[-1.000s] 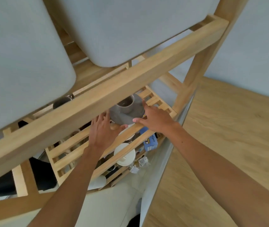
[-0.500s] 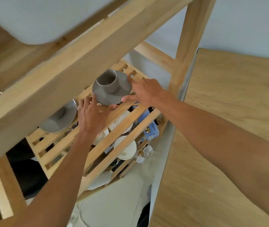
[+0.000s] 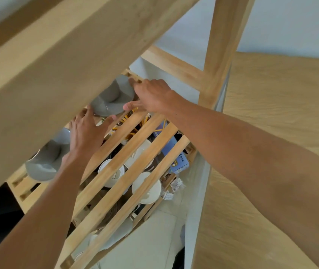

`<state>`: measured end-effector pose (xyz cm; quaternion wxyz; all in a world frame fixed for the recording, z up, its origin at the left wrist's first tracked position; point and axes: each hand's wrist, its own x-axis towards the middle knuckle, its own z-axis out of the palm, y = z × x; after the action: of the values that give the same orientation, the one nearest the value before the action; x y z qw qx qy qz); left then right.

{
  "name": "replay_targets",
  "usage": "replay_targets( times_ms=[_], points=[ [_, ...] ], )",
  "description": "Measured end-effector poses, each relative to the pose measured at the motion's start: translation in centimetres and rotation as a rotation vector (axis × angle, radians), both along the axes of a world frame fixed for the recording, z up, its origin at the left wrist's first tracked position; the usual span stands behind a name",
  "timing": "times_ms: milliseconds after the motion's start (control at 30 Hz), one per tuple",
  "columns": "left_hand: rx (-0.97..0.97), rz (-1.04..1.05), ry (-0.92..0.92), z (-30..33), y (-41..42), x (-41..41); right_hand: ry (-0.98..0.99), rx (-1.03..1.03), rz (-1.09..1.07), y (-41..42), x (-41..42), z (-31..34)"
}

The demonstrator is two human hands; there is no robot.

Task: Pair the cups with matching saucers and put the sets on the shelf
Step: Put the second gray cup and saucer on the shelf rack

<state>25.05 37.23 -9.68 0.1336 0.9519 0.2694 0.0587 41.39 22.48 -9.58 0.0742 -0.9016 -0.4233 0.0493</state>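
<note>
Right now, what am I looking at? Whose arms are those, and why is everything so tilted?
There is no machine here. The arms belong to a person who wears a camera on their head, so you see what they see, looking down past a big wooden beam. That is why it looks tilted.

The slatted shelf is made of wooden bars with gaps. On it sits a grey cup on its grey saucer. The right hand touches the saucer's right edge, and the left hand reaches its near edge with spread fingers. Whether either hand has a real grip on it, I cannot tell. A second grey cup and saucer stands further left.

Through the gaps you can see white cups and a blue box on a lower level.
</note>
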Motion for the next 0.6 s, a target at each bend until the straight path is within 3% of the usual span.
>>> replay_targets(
  times_ms=[333,600],
  points=[
    [-0.027,0.001,0.006,0.1,-1.4,-1.3,0.108,0.115,-0.050,-2.0,-1.8,0.3],
    [-0.084,0.044,-0.005,3.4,-8.0,-5.8,0.559,0.161,-0.074,-9.6,-6.3,4.6]
  ],
)
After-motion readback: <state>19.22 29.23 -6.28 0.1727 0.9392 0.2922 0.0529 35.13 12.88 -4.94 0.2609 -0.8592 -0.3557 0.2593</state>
